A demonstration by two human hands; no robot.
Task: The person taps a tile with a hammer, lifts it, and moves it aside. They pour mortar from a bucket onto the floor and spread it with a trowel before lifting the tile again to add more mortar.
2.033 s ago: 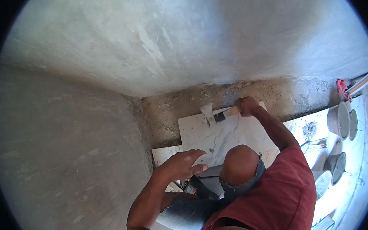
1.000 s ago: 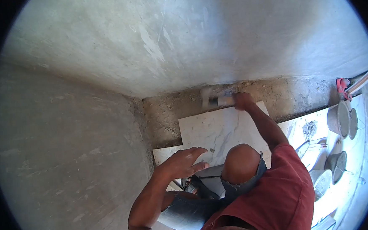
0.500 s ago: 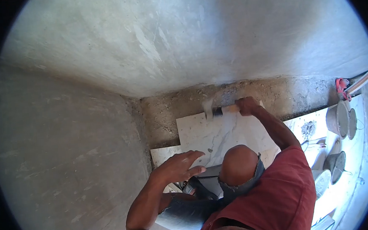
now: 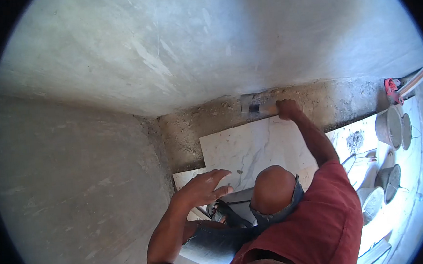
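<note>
My right hand (image 4: 289, 110) is closed round the pale handle of a hammer (image 4: 269, 109), whose head is smeared by motion. A dark band shows on the hammer near its head. The hammer is over the rough bare strip of floor beyond the marbled white tile (image 4: 244, 152). Over the near left part of the tile, my left hand (image 4: 206, 187) hovers with thumb and fingers apart, holding nothing. My bent knee (image 4: 274, 188) covers part of the tile's near side.
Plastered walls meet at a corner on the left. Along the right stand several mortar-stained buckets (image 4: 389, 127), near a small heap of mortar (image 4: 355, 141) on laid tiles. A red item (image 4: 393, 91) lies by the wall at far right.
My right hand has lifted the hammer away from the tile's far edge, toward the wall. My left hand has barely moved. The view has shifted slightly.
</note>
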